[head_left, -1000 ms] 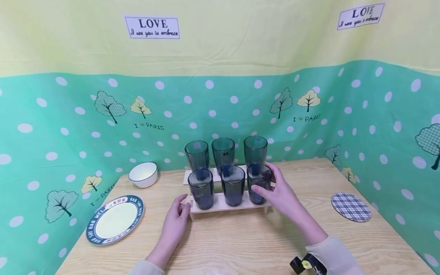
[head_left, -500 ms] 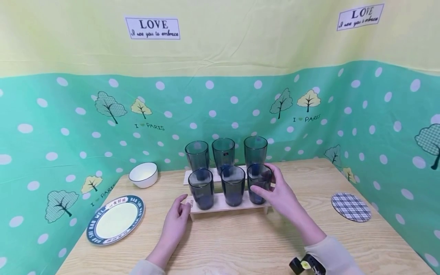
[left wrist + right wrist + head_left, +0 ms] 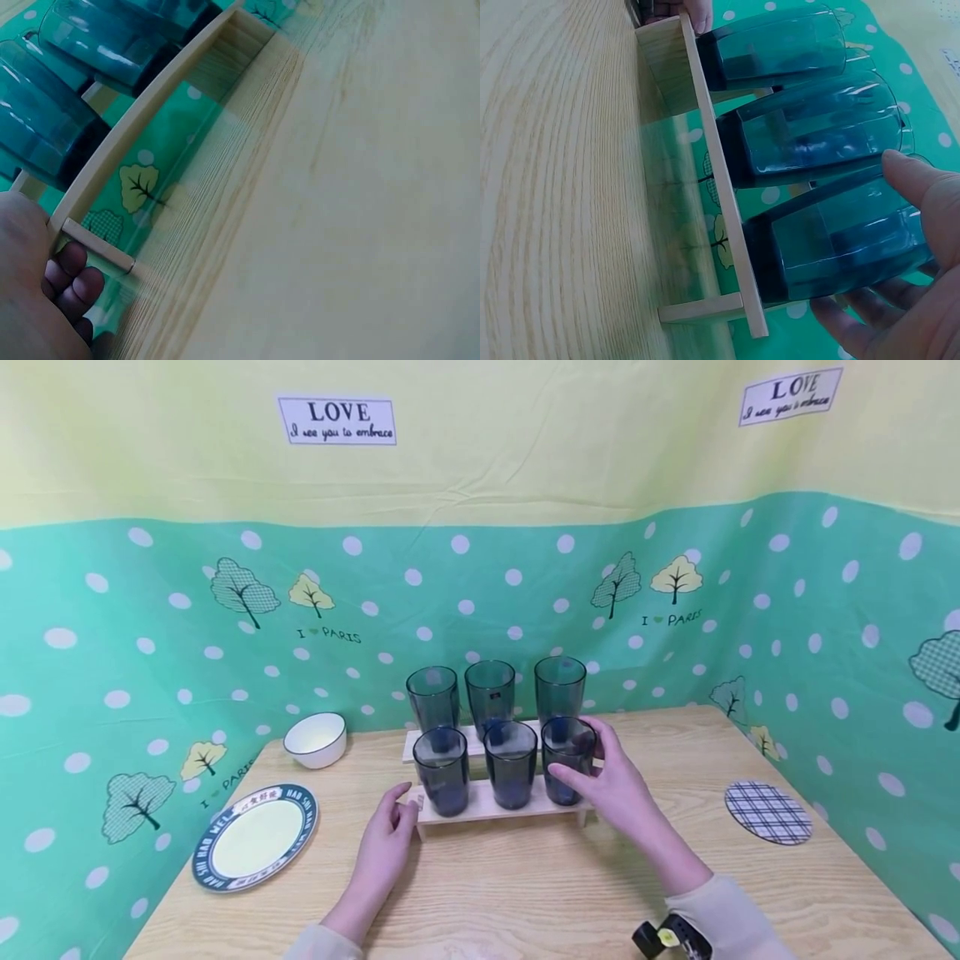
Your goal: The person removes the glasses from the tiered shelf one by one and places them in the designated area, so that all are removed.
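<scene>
A pale wooden stand with short legs has a front board (image 3: 491, 811) and another board (image 3: 411, 745) behind it. Three dark tinted drinking glasses stand upright along each board. My left hand (image 3: 386, 833) holds the left end of the front board, thumb on top; in the left wrist view its fingers (image 3: 79, 292) curl under by the leg. My right hand (image 3: 617, 783) grips the front right glass (image 3: 561, 750), whose base sits on the board. The right wrist view shows the thumb (image 3: 913, 177) on the glass's near side and the other fingers around its far side.
A blue-rimmed plate (image 3: 302, 827) lies at the left of the wooden table (image 3: 480, 893), with a white bowl (image 3: 315, 743) behind it. A round checked mat (image 3: 767, 812) is at the right. Green dotted cloth (image 3: 375, 585) surrounds the table at the back and sides.
</scene>
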`<state>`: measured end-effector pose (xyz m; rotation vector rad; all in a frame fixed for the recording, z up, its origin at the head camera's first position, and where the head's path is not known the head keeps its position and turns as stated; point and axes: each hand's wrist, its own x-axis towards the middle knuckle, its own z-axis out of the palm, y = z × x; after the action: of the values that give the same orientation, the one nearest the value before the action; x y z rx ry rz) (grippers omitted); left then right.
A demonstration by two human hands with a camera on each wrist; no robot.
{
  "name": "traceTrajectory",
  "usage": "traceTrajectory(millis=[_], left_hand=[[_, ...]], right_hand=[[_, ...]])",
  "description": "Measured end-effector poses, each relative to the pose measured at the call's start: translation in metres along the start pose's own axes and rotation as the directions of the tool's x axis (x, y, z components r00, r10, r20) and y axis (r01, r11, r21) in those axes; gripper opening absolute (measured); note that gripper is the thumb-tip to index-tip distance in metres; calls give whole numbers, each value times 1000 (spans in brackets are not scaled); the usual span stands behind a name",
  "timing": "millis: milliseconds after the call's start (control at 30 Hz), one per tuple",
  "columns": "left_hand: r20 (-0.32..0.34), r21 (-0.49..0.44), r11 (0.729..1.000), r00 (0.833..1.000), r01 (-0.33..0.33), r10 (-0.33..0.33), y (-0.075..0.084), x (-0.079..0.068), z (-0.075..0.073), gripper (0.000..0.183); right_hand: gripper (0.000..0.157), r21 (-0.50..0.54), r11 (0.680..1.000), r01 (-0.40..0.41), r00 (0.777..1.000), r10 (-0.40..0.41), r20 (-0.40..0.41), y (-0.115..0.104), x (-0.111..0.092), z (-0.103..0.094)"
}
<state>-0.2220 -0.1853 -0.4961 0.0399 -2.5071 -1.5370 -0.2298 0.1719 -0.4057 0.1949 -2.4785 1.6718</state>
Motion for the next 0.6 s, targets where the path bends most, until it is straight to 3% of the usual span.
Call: traceTrajectory(millis=[367, 600], left_hand=[[-3, 2, 1000, 1000, -2, 2, -2, -1, 1, 46], [0, 7, 1000, 1000, -10, 10, -1, 0, 1, 46]], right_hand=[[92, -25, 1000, -6, 999, 5, -43, 1, 0, -3], [98, -54, 998, -27, 997, 23, -69, -4, -4, -15]])
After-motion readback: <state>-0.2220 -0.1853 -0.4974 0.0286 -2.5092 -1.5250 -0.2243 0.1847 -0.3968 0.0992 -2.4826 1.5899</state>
